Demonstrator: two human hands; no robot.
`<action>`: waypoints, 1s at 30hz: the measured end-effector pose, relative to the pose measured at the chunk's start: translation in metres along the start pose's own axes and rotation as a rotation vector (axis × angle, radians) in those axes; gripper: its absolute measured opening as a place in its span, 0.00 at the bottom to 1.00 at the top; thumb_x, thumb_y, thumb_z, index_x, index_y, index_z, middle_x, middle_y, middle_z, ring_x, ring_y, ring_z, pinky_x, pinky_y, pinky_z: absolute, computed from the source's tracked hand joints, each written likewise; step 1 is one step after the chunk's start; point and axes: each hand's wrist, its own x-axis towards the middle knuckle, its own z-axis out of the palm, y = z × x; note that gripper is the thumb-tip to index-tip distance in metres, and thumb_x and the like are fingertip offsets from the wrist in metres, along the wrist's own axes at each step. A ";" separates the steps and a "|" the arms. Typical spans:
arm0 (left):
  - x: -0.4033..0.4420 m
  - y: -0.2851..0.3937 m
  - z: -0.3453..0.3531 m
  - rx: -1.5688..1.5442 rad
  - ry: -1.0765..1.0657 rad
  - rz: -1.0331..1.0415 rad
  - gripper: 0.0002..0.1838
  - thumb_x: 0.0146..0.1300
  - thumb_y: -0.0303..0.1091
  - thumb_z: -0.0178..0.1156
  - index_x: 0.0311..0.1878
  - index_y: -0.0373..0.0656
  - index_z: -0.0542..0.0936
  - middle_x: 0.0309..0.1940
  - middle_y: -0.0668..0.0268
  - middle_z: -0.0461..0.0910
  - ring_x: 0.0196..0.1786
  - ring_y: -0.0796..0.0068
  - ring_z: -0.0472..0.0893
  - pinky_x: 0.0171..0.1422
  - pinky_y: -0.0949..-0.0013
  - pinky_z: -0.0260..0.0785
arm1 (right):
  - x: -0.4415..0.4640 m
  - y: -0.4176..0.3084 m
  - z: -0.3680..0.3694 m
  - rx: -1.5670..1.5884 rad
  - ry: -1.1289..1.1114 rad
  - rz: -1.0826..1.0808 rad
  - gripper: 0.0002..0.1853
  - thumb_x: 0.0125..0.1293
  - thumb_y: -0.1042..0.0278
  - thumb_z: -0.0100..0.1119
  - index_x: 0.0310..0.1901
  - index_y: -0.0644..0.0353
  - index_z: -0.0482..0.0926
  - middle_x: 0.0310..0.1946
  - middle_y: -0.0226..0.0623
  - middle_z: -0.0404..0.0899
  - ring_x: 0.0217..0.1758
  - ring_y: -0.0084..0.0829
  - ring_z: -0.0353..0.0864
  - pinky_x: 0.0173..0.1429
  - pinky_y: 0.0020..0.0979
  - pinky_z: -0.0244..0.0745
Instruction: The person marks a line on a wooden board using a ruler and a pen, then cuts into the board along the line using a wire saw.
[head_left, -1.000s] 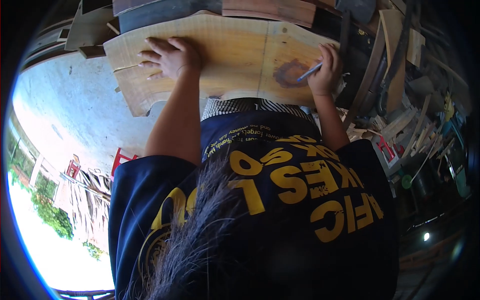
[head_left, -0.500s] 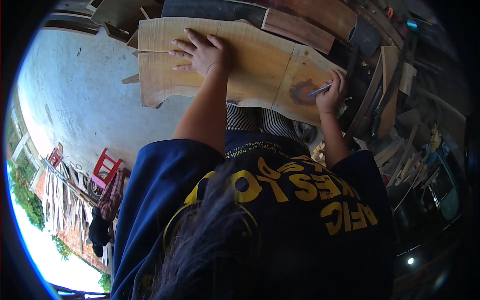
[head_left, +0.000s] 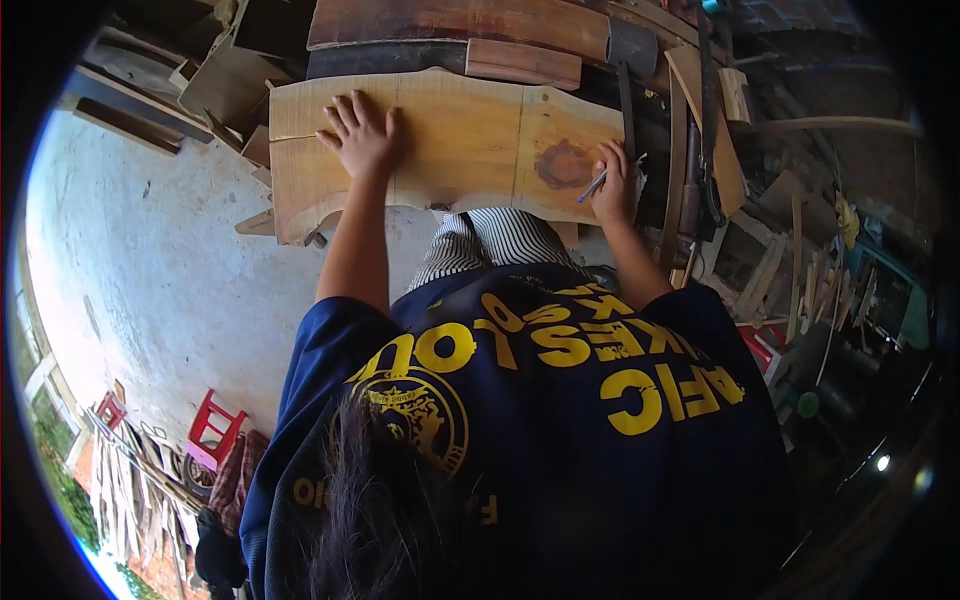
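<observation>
A long, pale wooden slab (head_left: 450,130) with wavy edges lies in front of me, above my striped trousers. My left hand (head_left: 362,137) rests on its left part, fingers spread, holding nothing. At the slab's right end, my right hand (head_left: 612,185) is closed around a blue pen (head_left: 592,187), beside a dark round knot (head_left: 563,164) in the wood. A thin line runs across the slab left of the knot. A crack shows at the left end.
Reddish-brown boards (head_left: 460,24) and a shorter block (head_left: 523,62) lie beyond the slab. Wood offcuts (head_left: 765,275) are heaped at right. A red stool (head_left: 215,430) stands on the concrete floor (head_left: 150,270) at lower left, near more scrap wood (head_left: 140,490).
The view has shifted and turned, so the slab looks more level. My left hand stays spread on the slab, slightly turned; my right hand still holds the pen near the right end.
</observation>
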 end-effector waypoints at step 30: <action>-0.004 -0.048 -0.019 -0.108 0.062 -0.270 0.34 0.66 0.58 0.40 0.70 0.49 0.58 0.73 0.59 0.52 0.76 0.61 0.48 0.75 0.48 0.36 | -0.002 0.000 0.005 -0.011 0.054 0.113 0.23 0.58 0.75 0.51 0.57 0.55 0.69 0.58 0.42 0.70 0.57 0.48 0.71 0.58 0.43 0.67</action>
